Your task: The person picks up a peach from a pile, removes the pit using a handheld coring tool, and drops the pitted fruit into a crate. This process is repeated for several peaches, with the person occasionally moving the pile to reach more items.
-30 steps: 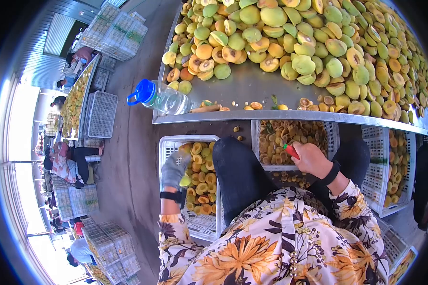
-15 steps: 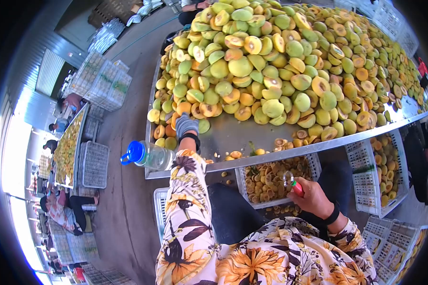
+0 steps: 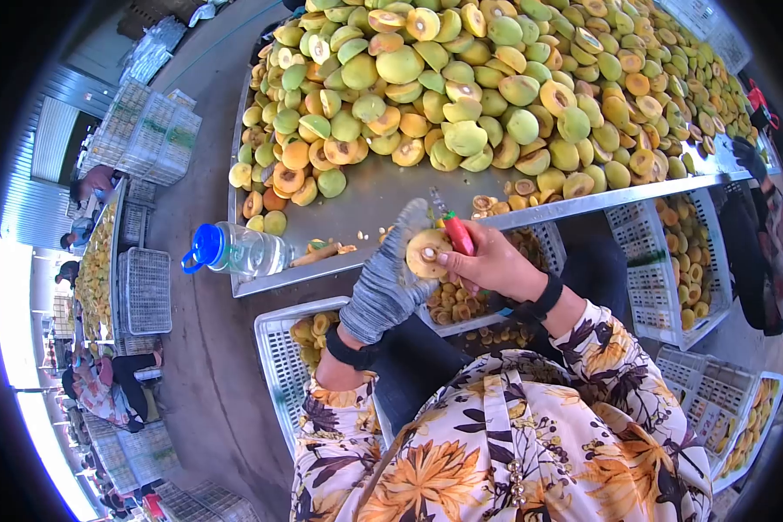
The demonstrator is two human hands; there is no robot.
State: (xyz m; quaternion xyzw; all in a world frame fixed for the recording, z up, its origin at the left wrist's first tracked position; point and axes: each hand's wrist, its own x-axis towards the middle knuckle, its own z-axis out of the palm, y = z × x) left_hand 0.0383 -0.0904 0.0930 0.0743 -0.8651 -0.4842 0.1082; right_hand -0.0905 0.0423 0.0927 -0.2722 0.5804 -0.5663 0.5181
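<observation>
In front of my body, my left hand (image 3: 381,291), in a grey glove, is closed around a halved peach (image 3: 422,255) with its cut face turned up. My bare right hand (image 3: 505,266) grips a red-handled pitting tool (image 3: 458,233), its metal end pointing up and away. The right thumb reaches the cut face of the peach half. Beyond both hands, a large heap of yellow-green peach halves (image 3: 461,96) covers much of the metal table (image 3: 357,209). Below, a white crate (image 3: 444,327) holding cut fruit pieces is partly hidden by my hands.
A water bottle (image 3: 257,250) with a blue lid lies at the table's near left corner. White crates of peach halves stand left (image 3: 274,348) and right (image 3: 639,287) of my legs. A co-worker's gloved hand (image 3: 748,157) is at the far right. Other people sit at another table on the left.
My left hand has come back from the heap's left edge with a peach half. My right hand has risen with the pitting tool to meet it. The view has shifted.
</observation>
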